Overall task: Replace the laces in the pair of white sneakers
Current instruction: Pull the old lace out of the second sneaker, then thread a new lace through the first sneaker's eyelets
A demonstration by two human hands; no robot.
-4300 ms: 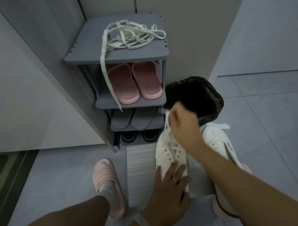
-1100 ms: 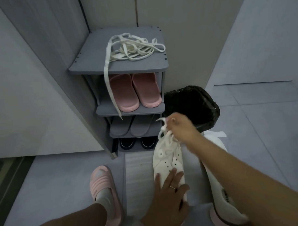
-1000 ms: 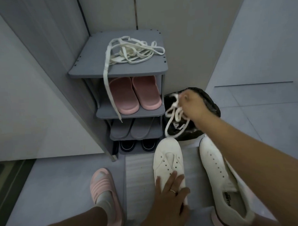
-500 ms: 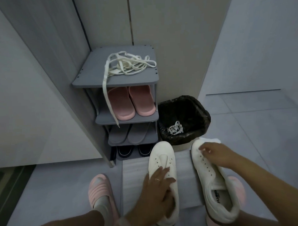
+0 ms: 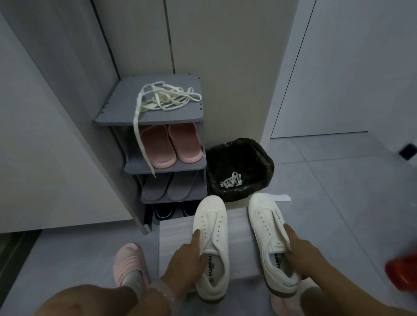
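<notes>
I saw a black bin (image 5: 261, 156) on the floor just beside the gray shoe rack (image 5: 193, 166). Inside the bin lay a small bunch of old white laces (image 5: 231, 180). On the top shelf of the rack sat a pile of new laces (image 5: 167, 100), and one end hung down past the pink slippers (image 5: 170, 145) on the shelf below. Lower shelves held gray slippers (image 5: 167, 188) and dark shoes (image 5: 163, 211).

The two white sneakers stood side by side on a pale mat (image 5: 238, 230), toes toward the bin. Both had bare holes with no laces in them. The left hand (image 5: 187, 260) gripped the side of the left sneaker (image 5: 211, 231). The right hand (image 5: 300, 246) held the right sneaker (image 5: 266, 224) by its edge, fingers curled around it.
</notes>
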